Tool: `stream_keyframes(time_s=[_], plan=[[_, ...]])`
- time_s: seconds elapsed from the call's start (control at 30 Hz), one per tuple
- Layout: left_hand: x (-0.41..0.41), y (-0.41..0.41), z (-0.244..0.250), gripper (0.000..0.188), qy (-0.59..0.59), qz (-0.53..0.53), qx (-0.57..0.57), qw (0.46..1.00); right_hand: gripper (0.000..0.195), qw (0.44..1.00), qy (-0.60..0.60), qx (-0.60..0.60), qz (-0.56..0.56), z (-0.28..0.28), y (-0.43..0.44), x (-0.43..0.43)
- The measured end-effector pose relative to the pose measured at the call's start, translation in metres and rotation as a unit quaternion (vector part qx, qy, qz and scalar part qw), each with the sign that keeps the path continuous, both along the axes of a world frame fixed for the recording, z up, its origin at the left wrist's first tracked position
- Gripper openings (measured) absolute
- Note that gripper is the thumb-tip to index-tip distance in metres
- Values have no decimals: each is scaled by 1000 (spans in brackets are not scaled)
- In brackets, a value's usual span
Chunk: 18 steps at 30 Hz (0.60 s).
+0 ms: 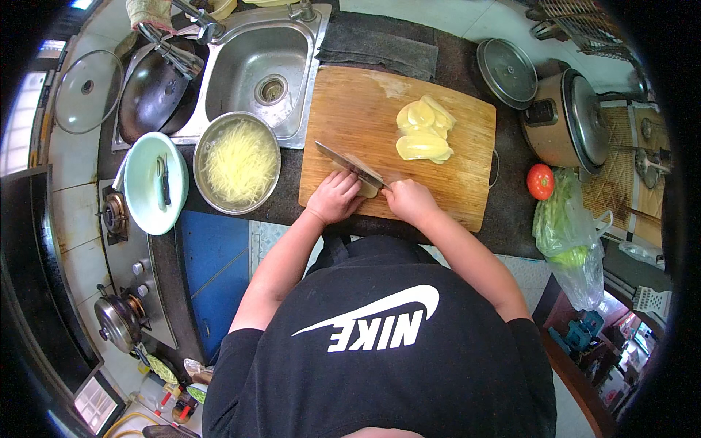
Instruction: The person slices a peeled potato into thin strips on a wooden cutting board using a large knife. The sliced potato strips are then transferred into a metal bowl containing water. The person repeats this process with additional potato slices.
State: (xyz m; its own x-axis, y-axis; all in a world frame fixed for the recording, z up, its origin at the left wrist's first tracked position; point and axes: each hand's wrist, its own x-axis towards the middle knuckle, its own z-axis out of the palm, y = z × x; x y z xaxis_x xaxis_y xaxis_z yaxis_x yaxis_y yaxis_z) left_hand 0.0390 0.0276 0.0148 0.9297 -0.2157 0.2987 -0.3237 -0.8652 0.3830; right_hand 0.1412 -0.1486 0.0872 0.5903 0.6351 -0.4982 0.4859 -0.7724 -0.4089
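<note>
My right hand (409, 201) grips the handle of a kitchen knife (350, 163), its broad blade slanting up to the left over the wooden cutting board (350, 98). Under my left hand (338, 194), beside the blade, lies a pale potato piece (368, 190), partly hidden by the fingers and the knife. Farther back on the board are overlapping potato slices (420, 148). Left of the board, a steel bowl (200, 180) holds fine potato shreds (240, 167) in what looks like water. A pale green bowl (143, 202) beside it contains a peeler (160, 175) and a dark-handled tool (166, 186).
A steel sink (263, 41) and a wok (150, 98) lie behind the bowls. Right of the board are a tomato (540, 182), bagged green vegetables (564, 230) and a rice cooker (569, 120). A dark cloth (383, 53) lies behind the board. At left stands a gas stove (137, 295).
</note>
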Motion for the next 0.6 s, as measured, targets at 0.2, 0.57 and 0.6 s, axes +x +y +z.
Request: stream_keyframes(time_s=[0.2, 0.57, 0.6], plan=[[2, 0, 0, 31, -24, -1, 11, 1000, 34, 1000, -1, -4, -15, -7, 13, 4], [-1, 0, -3, 33, -1, 8, -11, 1000, 34, 1000, -8, -5, 4, 3, -1, 0], [-1, 0, -2, 32, -5, 7, -7, 1000, 34, 1000, -6, -4, 7, 5, -1, 0]])
